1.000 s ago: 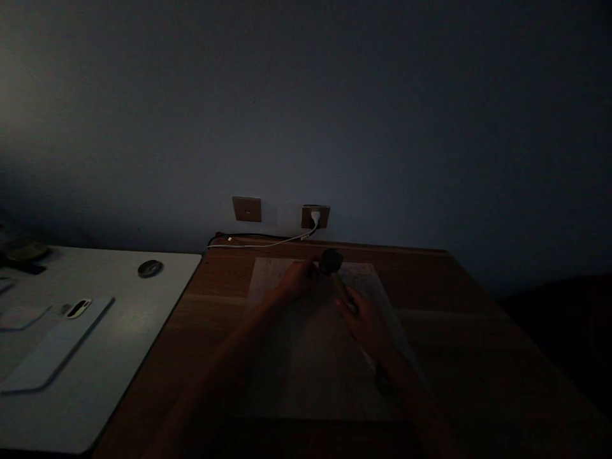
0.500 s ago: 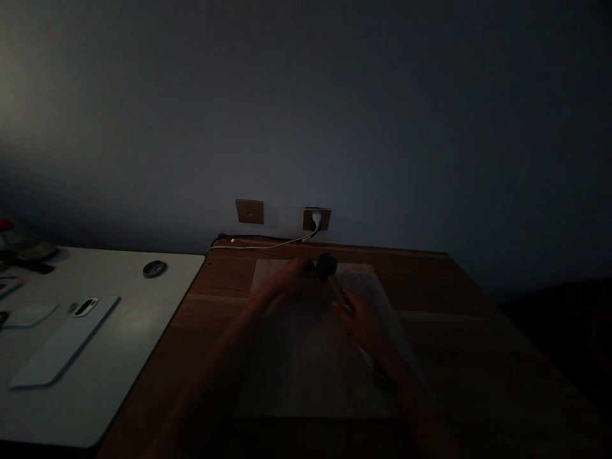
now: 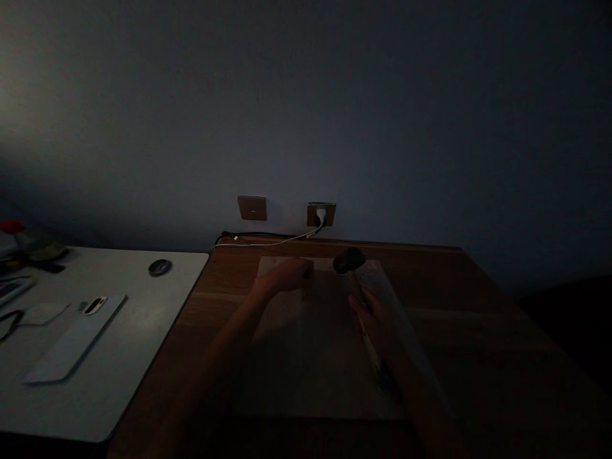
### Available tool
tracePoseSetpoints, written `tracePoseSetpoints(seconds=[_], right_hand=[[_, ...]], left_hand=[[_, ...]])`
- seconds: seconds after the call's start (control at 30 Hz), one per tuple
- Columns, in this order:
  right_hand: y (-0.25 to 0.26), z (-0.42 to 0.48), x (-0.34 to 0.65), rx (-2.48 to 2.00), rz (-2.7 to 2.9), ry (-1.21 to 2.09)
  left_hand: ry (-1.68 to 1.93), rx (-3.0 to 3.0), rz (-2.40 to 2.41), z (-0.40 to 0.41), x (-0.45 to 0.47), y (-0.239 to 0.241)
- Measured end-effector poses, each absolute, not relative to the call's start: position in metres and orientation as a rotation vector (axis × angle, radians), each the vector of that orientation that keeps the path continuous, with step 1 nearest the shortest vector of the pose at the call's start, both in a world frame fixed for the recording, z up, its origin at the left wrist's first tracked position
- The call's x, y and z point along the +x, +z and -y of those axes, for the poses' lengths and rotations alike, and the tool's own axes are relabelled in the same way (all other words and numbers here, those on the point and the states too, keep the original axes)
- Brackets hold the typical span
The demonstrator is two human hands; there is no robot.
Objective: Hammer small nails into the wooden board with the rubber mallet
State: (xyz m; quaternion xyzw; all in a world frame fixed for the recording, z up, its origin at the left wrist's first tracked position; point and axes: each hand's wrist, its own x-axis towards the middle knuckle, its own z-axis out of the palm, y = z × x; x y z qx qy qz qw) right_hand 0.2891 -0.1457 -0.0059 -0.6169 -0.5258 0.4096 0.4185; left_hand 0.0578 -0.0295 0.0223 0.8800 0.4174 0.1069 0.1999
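Gripped by its handle in my right hand (image 3: 376, 319) is a mallet (image 3: 349, 260) with a dark, rounded head. The mallet's head points toward the wall, over the far right part of a pale board (image 3: 306, 376). My left hand (image 3: 289, 274) is closed near the board's far edge, to the left of the mallet and apart from it. Its fingertips are in deep shadow, so whatever they pinch cannot be made out. The light is dim.
Under the board is a wooden table (image 3: 478, 357) against a wall. Cables run along its back to a wall socket (image 3: 321, 215). On the left, a white table (image 3: 138, 357) holds a flat white box (image 3: 76, 344), a roll of tape (image 3: 159, 267) and several other items.
My right hand has carried the mallet rightward, away from my left hand. The left hand stays near the board's far edge. The view has shifted slightly.
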Motion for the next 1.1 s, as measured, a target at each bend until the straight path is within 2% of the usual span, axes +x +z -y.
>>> tracePoseSetpoints(seconds=[0.13,0.7,1.1], right_hand=[[-0.003,0.147,0.290,-1.583,1.355,0.964],[-0.004,0.148,0.288,-1.604,1.339,0.966],[-0.002,0.149,0.289,-1.559,1.384,1.011]], left_hand=[[0.432,2.446,-1.220,0.029,0.058,0.024],[0.515,2.514,-1.099,0.026,0.070,0.008],[0.735,2.193,-1.050,0.020,0.065,-0.016]])
